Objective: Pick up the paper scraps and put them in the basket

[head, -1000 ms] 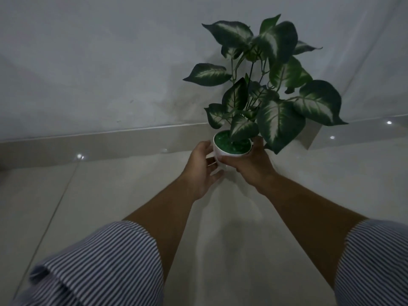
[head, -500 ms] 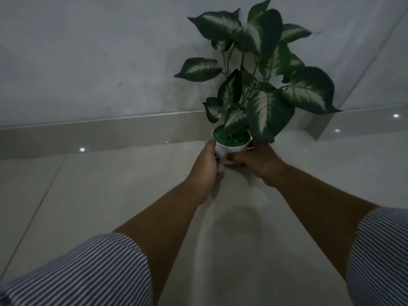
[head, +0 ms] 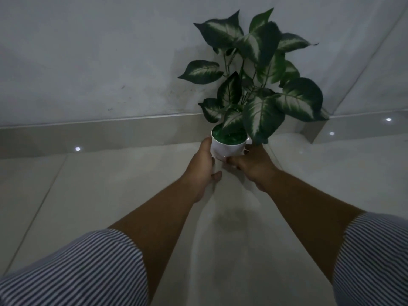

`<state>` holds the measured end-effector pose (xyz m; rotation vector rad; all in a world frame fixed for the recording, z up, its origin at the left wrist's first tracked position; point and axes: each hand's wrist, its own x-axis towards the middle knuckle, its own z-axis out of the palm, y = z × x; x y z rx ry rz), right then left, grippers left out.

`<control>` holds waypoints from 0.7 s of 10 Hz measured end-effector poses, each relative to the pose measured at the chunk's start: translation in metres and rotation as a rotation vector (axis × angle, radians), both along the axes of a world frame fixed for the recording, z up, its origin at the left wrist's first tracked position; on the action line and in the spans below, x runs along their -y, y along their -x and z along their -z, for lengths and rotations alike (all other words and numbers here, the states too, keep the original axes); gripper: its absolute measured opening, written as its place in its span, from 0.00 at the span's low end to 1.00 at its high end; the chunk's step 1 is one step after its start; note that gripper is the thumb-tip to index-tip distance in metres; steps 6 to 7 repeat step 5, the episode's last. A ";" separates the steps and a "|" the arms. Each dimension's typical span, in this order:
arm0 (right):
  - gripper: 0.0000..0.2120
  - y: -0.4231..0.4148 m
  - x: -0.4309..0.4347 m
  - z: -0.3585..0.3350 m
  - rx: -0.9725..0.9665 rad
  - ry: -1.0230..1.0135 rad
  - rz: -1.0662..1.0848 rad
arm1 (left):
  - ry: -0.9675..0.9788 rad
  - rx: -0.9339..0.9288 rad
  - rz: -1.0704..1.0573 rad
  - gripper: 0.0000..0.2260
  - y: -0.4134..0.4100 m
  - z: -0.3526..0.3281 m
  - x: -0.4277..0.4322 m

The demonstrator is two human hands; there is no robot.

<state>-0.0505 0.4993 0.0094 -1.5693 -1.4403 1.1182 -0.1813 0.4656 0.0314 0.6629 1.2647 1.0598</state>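
Both arms reach forward over a pale tiled floor (head: 88,195) in dim light, and the 2 hands meet on a small white pot (head: 228,147) that carries a plant (head: 258,85) with dark green leaves marked white down the middle. The left hand (head: 202,166) lies flat against the pot's left side, fingers wrapped round toward the far side and the thumb low near the base, so its grip is closed on the pot. The right hand (head: 254,164) clasps the pot's lower right side, fingertips pressed to the front near the bottom, its grip also closed on the pot. The pot stands upright, its green filling showing at the rim; whether its base touches the floor or hangs just above it cannot be told. It is near the skirting (head: 110,131) at the foot of a grey wall (head: 88,62). Striped sleeves (head: 88,272) cover both upper arms. No paper scraps or basket appear in the head view.
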 end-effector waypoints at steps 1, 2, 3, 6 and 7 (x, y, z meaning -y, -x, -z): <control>0.44 0.003 0.008 -0.005 -0.047 0.012 0.022 | -0.013 -0.011 0.029 0.13 0.003 -0.011 0.006; 0.45 0.006 0.006 -0.010 -0.035 0.010 0.076 | -0.023 -0.013 0.051 0.13 0.007 -0.019 0.012; 0.43 0.012 0.013 -0.023 0.030 0.059 0.101 | -0.016 -0.032 0.061 0.12 0.012 -0.027 0.019; 0.32 0.025 0.061 -0.042 0.152 0.151 0.049 | 0.047 -0.234 0.077 0.16 0.038 -0.040 0.052; 0.32 0.025 0.061 -0.042 0.152 0.151 0.049 | 0.047 -0.234 0.077 0.16 0.038 -0.040 0.052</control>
